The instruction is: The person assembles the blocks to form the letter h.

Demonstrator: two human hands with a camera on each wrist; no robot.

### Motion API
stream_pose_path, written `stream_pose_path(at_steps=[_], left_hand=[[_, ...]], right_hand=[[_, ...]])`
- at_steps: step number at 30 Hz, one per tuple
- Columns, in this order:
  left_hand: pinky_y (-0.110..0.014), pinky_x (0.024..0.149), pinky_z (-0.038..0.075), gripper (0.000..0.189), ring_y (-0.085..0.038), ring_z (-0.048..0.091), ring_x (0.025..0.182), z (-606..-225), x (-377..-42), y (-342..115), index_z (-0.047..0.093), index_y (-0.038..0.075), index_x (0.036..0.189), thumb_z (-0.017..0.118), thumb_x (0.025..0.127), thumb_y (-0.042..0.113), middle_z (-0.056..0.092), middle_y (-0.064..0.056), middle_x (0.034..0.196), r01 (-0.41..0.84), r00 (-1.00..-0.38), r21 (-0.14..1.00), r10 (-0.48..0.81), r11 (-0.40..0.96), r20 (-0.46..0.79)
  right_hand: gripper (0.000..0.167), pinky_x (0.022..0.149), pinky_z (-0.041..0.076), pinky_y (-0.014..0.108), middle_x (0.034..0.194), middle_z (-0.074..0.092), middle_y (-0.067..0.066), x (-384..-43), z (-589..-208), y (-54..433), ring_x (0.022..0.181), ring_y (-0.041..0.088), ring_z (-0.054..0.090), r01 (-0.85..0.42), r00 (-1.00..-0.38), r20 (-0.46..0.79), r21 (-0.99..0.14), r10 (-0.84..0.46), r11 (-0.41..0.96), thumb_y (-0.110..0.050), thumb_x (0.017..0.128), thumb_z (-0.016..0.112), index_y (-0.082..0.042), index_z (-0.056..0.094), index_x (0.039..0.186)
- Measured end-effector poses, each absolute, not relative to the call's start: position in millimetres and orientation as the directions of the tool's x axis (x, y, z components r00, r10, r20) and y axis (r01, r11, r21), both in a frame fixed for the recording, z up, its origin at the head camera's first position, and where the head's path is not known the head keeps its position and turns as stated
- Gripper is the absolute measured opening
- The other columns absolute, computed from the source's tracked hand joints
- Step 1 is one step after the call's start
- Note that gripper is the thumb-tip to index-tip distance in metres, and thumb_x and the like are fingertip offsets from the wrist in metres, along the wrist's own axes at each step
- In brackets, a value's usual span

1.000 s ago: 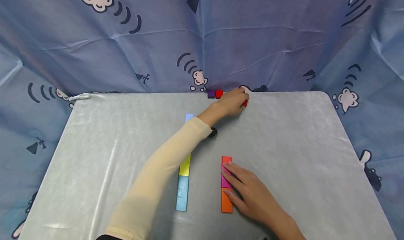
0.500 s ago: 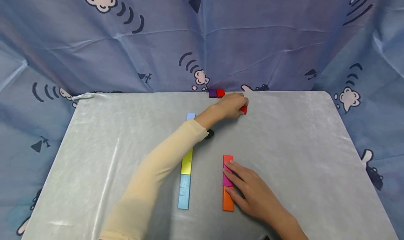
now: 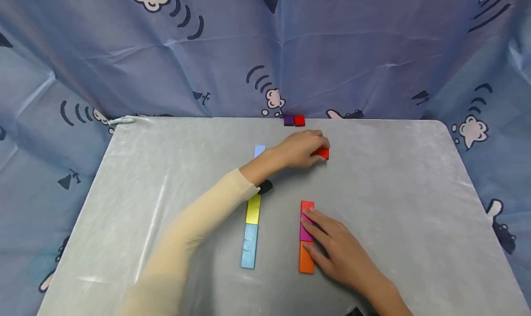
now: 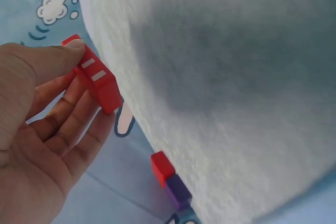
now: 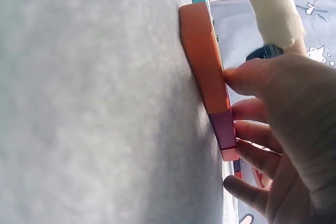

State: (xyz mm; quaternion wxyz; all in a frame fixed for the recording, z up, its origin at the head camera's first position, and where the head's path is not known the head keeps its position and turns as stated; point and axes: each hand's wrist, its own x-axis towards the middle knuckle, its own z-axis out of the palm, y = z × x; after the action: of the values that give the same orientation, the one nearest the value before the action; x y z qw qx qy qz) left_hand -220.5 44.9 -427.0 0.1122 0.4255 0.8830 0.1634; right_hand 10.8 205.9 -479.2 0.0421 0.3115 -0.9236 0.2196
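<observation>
My left hand point(image 3: 300, 149) pinches a red block point(image 4: 100, 80) between thumb and fingers over the far middle of the table. Two small white rectangles mark the side of the block in the left wrist view. With fingers lightly bent, my right hand point(image 3: 344, 253) rests on a short row of blocks lying end to end. That row has an orange block point(image 5: 205, 59) at the near end, a magenta block point(image 3: 306, 228) in the middle and a coral-red block point(image 3: 307, 206) at the far end. Its thumb touches the orange block, other fingertips the magenta and coral-red ones.
Left of that row lies a longer line with a light blue block point(image 3: 250, 246), a yellow block point(image 3: 253, 210) and a periwinkle block point(image 3: 259, 150), partly under my left arm. A purple block point(image 3: 289, 121) and a red block point(image 3: 299, 121) sit at the table's back edge.
My left hand has drawn the red block away from the table's back edge, towards me. My right hand stays on the short row. The head view has shifted slightly.
</observation>
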Motion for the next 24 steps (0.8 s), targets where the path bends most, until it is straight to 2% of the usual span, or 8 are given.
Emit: stream_pose_path(at_steps=[2,11,19,24], left_hand=[[-0.029,0.101,0.053,0.029,-0.016,0.061,0.109,-422.3,-215.7,39.7,0.071,0.015,0.131,0.068,0.104,0.025,0.069,-0.003,0.122,0.714,-0.614,0.383,0.787,0.586,-0.061],[-0.03,0.094,0.055,0.025,-0.017,0.061,0.103,-414.6,-194.8,7.0,0.072,0.013,0.127,0.068,0.104,0.022,0.068,-0.003,0.113,0.717,-0.637,0.358,0.771,0.598,-0.012],[-0.032,0.097,0.058,0.029,-0.02,0.065,0.106,-431.7,-160.7,-30.4,0.072,0.008,0.13,0.07,0.103,0.02,0.07,-0.006,0.117,0.66,-0.699,0.407,0.715,0.632,0.023],[-0.031,0.094,0.06,0.028,-0.02,0.065,0.104,-442.2,-148.1,-41.6,0.072,0.007,0.128,0.071,0.102,0.017,0.07,-0.006,0.116,0.633,-0.726,0.414,0.687,0.655,0.023]], right_hand=[[0.056,0.107,0.055,0.05,0.153,0.061,0.009,9.9,-478.1,207.1,0.138,0.028,0.061,-0.594,-0.803,0.221,-0.379,-0.554,0.709,-0.025,0.09,0.084,-0.006,0.068,0.141],[0.059,0.111,0.051,0.05,0.156,0.058,0.007,8.9,-478.2,208.5,0.141,0.028,0.058,-0.582,-0.81,0.195,-0.375,-0.553,0.721,-0.026,0.091,0.083,-0.008,0.065,0.145],[0.057,0.108,0.053,0.051,0.155,0.059,0.011,8.3,-475.2,206.1,0.138,0.029,0.06,-0.608,-0.792,0.214,-0.361,-0.572,0.707,-0.023,0.091,0.083,-0.006,0.067,0.143],[0.061,0.108,0.054,0.052,0.153,0.06,0.011,10.6,-474.2,205.6,0.138,0.03,0.061,-0.601,-0.798,0.213,-0.359,-0.564,0.715,-0.026,0.088,0.086,-0.005,0.068,0.142]])
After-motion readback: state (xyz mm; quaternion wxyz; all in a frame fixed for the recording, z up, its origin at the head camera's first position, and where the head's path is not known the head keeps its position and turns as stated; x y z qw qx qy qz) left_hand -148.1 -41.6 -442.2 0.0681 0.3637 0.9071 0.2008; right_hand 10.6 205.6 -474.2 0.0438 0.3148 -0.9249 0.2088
